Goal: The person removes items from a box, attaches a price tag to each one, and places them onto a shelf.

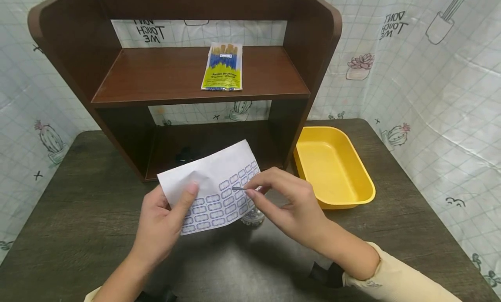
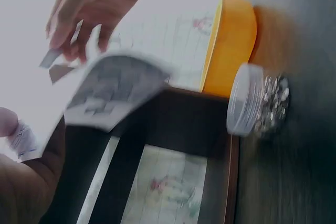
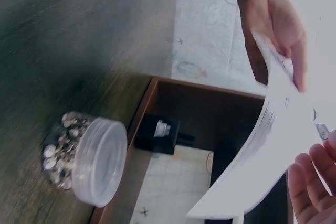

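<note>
A white sheet of sticker labels, printed with rows of small blue-bordered rectangles, is held up over the table. My left hand grips it at its left side, thumb pressed on the bare upper part. Over the sheet's right half, my right hand pinches a small label between thumb and forefinger. In the head view the label shows edge-on. Partly hidden below the sheet stands a clear jar with a translucent lid, filled with small shiny silver pieces.
A brown wooden shelf stands at the back, with a pack of artist brushes on its upper board. A black box sits in its lower compartment. To the right is a yellow tray on the dark table.
</note>
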Motion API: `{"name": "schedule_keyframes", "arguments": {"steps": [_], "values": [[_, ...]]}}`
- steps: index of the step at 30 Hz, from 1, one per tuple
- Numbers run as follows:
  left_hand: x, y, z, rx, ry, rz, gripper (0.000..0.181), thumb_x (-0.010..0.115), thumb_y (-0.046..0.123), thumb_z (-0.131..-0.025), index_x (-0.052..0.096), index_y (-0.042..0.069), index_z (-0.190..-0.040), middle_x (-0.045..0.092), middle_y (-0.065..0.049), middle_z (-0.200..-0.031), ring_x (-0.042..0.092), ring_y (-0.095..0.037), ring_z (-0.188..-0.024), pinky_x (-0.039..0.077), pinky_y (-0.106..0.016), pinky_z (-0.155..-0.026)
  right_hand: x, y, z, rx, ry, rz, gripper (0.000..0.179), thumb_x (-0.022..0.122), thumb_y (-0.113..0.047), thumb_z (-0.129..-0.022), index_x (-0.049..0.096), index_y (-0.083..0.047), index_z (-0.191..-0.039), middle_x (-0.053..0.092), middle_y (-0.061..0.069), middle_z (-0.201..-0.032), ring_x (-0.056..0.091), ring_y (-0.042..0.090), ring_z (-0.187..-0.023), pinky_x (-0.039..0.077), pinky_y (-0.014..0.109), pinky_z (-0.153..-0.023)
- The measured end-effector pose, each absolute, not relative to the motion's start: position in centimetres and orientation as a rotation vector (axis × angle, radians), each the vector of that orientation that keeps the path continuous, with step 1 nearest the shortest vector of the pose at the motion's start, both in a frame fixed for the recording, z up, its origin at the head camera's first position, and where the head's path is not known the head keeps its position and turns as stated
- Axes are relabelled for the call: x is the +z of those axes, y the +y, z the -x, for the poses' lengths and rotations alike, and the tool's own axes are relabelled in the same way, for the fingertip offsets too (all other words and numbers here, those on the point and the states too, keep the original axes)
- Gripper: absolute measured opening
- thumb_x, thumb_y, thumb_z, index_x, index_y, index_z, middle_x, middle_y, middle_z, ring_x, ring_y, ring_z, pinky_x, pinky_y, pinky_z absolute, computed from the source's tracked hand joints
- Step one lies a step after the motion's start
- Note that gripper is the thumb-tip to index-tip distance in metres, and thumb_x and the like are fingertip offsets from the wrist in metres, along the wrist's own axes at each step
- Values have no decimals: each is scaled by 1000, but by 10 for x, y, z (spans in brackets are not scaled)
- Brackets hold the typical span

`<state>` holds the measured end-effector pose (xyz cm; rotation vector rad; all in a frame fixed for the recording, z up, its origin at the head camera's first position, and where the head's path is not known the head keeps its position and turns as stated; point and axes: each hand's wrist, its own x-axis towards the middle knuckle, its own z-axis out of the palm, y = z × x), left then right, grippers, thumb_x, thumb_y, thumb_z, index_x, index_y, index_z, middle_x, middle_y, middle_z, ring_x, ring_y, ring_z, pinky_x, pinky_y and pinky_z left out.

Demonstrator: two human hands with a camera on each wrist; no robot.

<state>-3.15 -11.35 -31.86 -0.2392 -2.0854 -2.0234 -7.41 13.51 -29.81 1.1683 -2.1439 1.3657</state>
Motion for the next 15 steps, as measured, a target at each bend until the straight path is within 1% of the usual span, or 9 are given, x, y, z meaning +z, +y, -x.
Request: {"name": "schedule_keyframes", "arguments": {"steps": [2,7,9,11,12,14,15], "values": [[-319,-126,30,-2050,-2060,167,26,61,1,-103,63,2,-129,80,5,-108,81,-15,-90,65,-33,-71,-299,140,75,1359,-2188,-1113,26,81,9,-82,75,-6,-102,76,5,-96,67,11,-86,58,18,-78],[-334,-172,27,-2266,-2052,74,28,54,1,-106,63,14,-129,79,2,-108,81,-17,-90,65,-34,-71,-303,155,78,1347,-2284,-1009,10,79,-1,-90,76,-6,-99,77,3,-93,67,7,-82,58,17,-76],[-344,-191,28,-2370,-2132,87,30,49,2,-108,64,20,-127,80,3,-107,81,-19,-89,65,-36,-70,-305,161,79,1358,-2326,-968,7,78,-3,-92,76,-6,-98,77,2,-91,65,6,-78,57,18,-70],[-352,-207,29,-2456,-2259,115,30,46,5,-109,63,23,-126,81,3,-105,81,-20,-87,66,-38,-70,-307,166,80,1370,-2371,-927,6,77,-3,-93,76,-7,-97,77,0,-89,63,5,-73,56,18,-64],[-356,-213,31,-2498,-2330,124,29,45,6,-110,63,22,-127,81,3,-104,81,-21,-87,66,-40,-70,-308,168,80,1372,-2397,-904,6,77,-3,-93,76,-8,-97,77,-1,-88,61,5,-71,54,19,-61],[-363,-221,34,-2561,-2476,155,27,45,8,-109,57,13,-133,81,0,-103,81,-24,-86,65,-43,-71,-311,172,80,1372,-2444,-862,10,77,-1,-92,76,-11,-96,76,-3,-86,58,5,-67,51,20,-56],[-367,-223,35,-2566,-2556,145,29,47,10,-109,53,8,-138,81,-2,-102,81,-26,-85,65,-44,-70,-313,174,80,1373,-2468,-844,11,77,-2,-92,76,-12,-96,76,-3,-86,58,6,-65,51,21,-55]]}}
